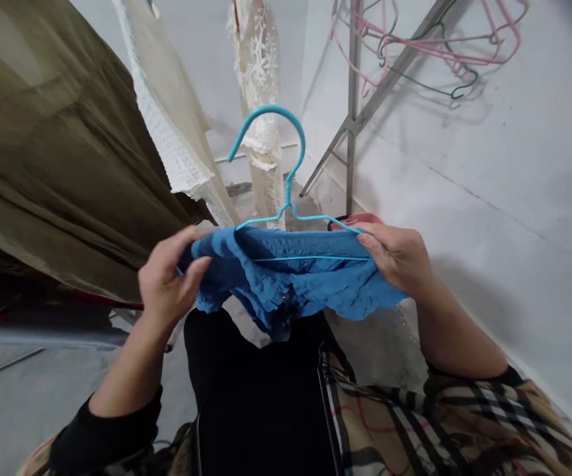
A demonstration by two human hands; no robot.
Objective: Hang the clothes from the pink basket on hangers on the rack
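Observation:
A crumpled blue cloth garment (pixel 286 281) stretches between my two hands. A teal coated wire hanger (pixel 291 158) rises from its top, with the hook curving up and its lower bar running across the cloth. My left hand (pixel 166 281) pinches the garment's left edge, fingers curled over the fabric. My right hand (pixel 397 258) grips the right end of the garment, with the hanger's right arm running into my fingers. The hanger's left end is hidden in the cloth.
An olive garment (pixel 52 139) hangs close on the left, beside white knit (pixel 166 112) and lace (pixel 256 66) garments. Pink and green wire hangers (pixel 429 46) hang from a metal rack (pixel 352 119) against a white wall (pixel 514 198). A red cloth (pixel 355 220) lies behind my right hand.

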